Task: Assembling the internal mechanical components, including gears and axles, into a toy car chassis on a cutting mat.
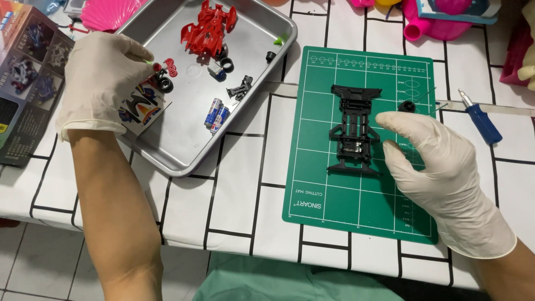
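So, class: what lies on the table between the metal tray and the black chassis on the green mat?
In the head view, only bare white tablecloth and green mat separate metal tray from black chassis.

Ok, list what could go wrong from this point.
1. The left hand reaches among tiny red wheel hubs and tyres in the metal tray; a nudge could scatter them.
2. The right hand beside the black chassis might knock the loose tyre off the cutting mat.
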